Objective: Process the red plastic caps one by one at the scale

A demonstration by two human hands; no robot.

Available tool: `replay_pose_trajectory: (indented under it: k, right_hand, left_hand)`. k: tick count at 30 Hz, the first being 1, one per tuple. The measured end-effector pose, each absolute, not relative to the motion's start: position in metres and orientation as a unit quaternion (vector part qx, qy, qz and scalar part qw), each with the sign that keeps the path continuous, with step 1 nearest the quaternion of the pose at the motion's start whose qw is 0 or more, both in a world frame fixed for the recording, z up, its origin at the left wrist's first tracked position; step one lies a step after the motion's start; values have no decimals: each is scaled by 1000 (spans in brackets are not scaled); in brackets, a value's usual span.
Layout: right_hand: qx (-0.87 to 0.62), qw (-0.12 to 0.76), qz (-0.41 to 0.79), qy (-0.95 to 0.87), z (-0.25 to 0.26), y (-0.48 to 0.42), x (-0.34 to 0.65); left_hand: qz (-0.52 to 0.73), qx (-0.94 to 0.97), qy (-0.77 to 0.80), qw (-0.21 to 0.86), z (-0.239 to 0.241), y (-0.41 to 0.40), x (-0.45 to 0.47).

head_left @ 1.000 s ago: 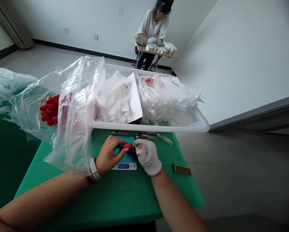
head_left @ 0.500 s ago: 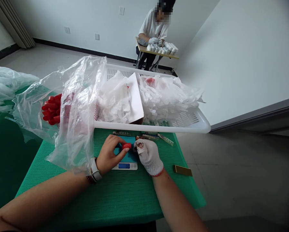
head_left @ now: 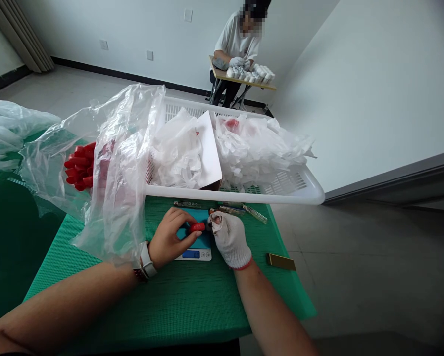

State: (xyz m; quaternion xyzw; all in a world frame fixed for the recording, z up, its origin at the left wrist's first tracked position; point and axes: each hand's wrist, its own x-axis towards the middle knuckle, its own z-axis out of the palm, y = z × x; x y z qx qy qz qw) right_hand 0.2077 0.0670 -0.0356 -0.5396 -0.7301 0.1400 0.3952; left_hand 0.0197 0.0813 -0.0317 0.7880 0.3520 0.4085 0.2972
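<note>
My left hand [head_left: 170, 236], bare with a white-strapped watch, pinches a small red rubber piece [head_left: 197, 227] between thumb and fingers, above a digital scale [head_left: 194, 243] with a blue top. My right hand [head_left: 229, 241], in a white knit glove with a red cuff, is curled against the piece's right end. Its fingertips are worn through, and something dark may lie in them, but I cannot tell. More red rubber pieces [head_left: 79, 167] lie bunched behind a clear plastic bag [head_left: 118, 188] to the left.
A white plastic crate [head_left: 234, 195] full of white bags and paper stands beyond the scale on the green mesh table [head_left: 207, 296]. Thin metal strips [head_left: 254, 214] lie along its rim, and a gold bar [head_left: 280, 261] lies right. A seated person [head_left: 238, 34] handles white items at a far desk.
The red piece has shifted right with my left hand, closer to the gloved fingers. My hands now sit slightly closer together over the scale.
</note>
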Motion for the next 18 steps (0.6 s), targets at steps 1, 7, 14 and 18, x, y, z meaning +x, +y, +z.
replay_pose_trajectory:
  k: [1, 7, 14, 18]
  right_hand:
    - [-537, 394, 139, -732, -35, 67, 207]
    - [-537, 394, 151, -731, -38, 65, 209]
    - [-520, 402, 157, -737, -40, 64, 210]
    - [-547, 409, 156, -713, -39, 64, 208]
  left_hand:
    - [411, 788, 348, 298, -32, 81, 20]
    - [420, 781, 357, 294, -34, 81, 19]
    - [421, 783, 341, 307, -38, 82, 20]
    - [415, 791, 321, 316, -39, 81, 19]
